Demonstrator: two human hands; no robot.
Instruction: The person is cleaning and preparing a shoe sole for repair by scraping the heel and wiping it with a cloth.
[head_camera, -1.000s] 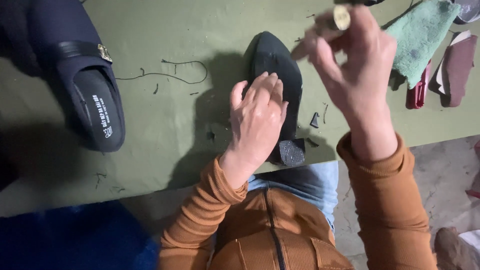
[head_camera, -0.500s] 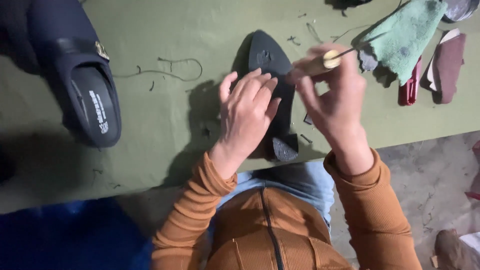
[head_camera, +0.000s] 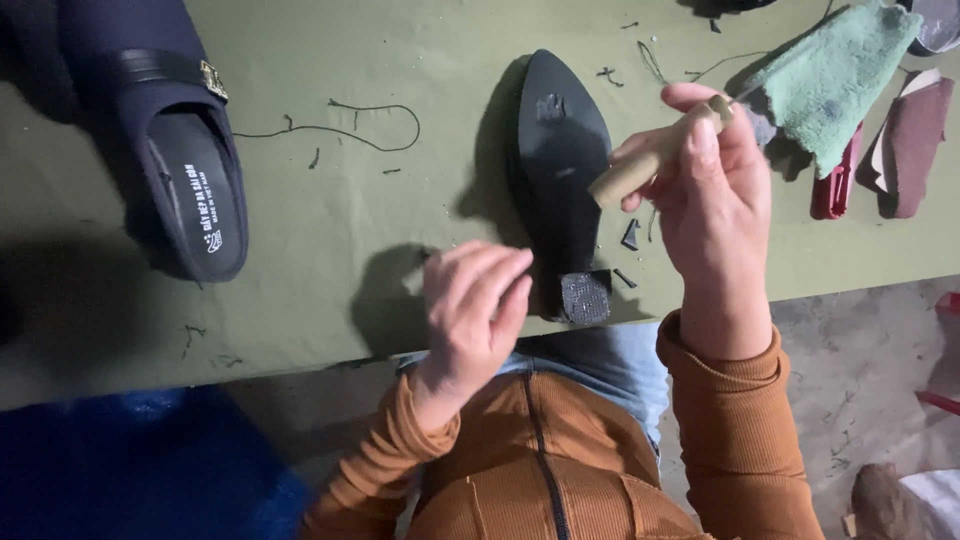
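A black pointed shoe (head_camera: 560, 170) lies sole up on the green table cover (head_camera: 400, 230), its block heel (head_camera: 585, 297) toward me. My right hand (head_camera: 710, 200) hovers to the right of the sole, closed around a tool with a pale wooden handle (head_camera: 650, 160). My left hand (head_camera: 475, 310) floats just left of the heel with its fingers loosely curled; it holds nothing and is off the shoe.
A dark blue mule shoe (head_camera: 180, 150) sits at the far left. A loose thread (head_camera: 340, 125) lies between the two shoes. A green cloth (head_camera: 840, 80), a red-handled tool (head_camera: 835, 185) and maroon leather pieces (head_camera: 915, 140) lie at the right. Small black scraps (head_camera: 630, 235) lie beside the heel.
My left hand has lifted off the black sole and drawn back toward me, to the left of the heel. My right hand with the tool has stayed near the sole's right side.
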